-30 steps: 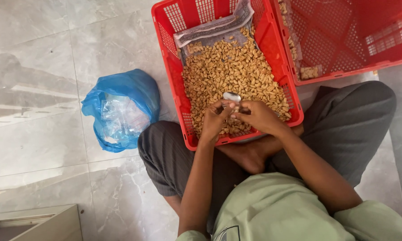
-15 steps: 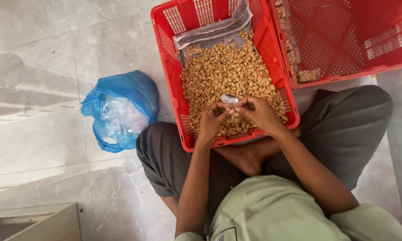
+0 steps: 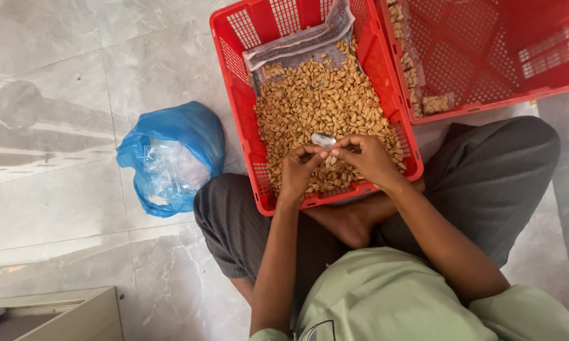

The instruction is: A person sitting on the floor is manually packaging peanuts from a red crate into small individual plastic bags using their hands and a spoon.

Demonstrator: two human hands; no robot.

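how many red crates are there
2: one red crate full of nuts in front of the hands, a second nearly empty crate to its right, cut off by the frame.

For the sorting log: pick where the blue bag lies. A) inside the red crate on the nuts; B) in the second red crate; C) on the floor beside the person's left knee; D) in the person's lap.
C: the blue bag lies on the floor, outside the red crate, beside the left knee, while both hands hold a small clear packet over the nuts.
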